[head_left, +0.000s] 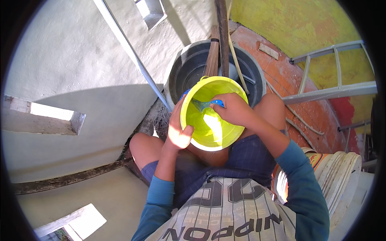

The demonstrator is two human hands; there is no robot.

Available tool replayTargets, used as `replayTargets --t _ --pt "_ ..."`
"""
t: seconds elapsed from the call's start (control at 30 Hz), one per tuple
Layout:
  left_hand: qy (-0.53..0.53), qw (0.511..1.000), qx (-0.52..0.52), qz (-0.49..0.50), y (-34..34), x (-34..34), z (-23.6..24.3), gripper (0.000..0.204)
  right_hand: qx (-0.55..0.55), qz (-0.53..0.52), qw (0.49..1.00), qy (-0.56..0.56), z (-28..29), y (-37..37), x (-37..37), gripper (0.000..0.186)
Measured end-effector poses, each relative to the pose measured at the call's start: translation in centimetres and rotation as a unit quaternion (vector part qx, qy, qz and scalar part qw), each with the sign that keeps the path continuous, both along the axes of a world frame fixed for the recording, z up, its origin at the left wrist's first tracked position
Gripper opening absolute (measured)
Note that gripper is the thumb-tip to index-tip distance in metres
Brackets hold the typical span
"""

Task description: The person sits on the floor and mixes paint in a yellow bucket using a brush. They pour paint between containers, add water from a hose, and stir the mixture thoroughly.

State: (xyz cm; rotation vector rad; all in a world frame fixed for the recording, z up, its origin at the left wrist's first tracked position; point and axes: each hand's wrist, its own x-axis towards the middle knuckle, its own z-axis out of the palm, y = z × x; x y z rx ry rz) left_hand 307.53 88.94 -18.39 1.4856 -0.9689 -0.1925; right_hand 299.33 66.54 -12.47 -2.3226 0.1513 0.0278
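Observation:
A lime-yellow bucket [231, 134] is tilted toward me between my bent knees, its mouth facing up at me. My left hand [179, 130] is closed on the bucket's left side, with the thumb over the rim. Inside the mouth, my right hand [232, 107] grips a blue tool [205, 105] with a short handle and a wider end pointing left, close to the inner wall. Whether that wider end is a brush or a scraper I cannot tell. Bright sunlight falls on the bucket's yellowish inside.
Behind the bucket stands a large dark tub [183, 68], with a stick broom [212, 56] and a wooden pole [222, 36] across it. A pale pipe [128, 48] leans on the left wall. At right are a metal ladder [333, 91] and white pails [337, 176].

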Motion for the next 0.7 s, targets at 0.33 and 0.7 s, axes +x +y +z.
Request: replayTargets --t 0.33,0.7 --pt "0.045 0.999 0.021 0.015 0.5 0.2 0.1 0.077 -0.182 -0.045 0.982 0.026 1.2 -2.2 -1.3 0.026" --pt "0.031 0.999 0.007 0.035 0.0 -0.2 0.6 0.076 -0.200 0.039 0.975 0.091 -0.3 1.0 -4.6 0.027"
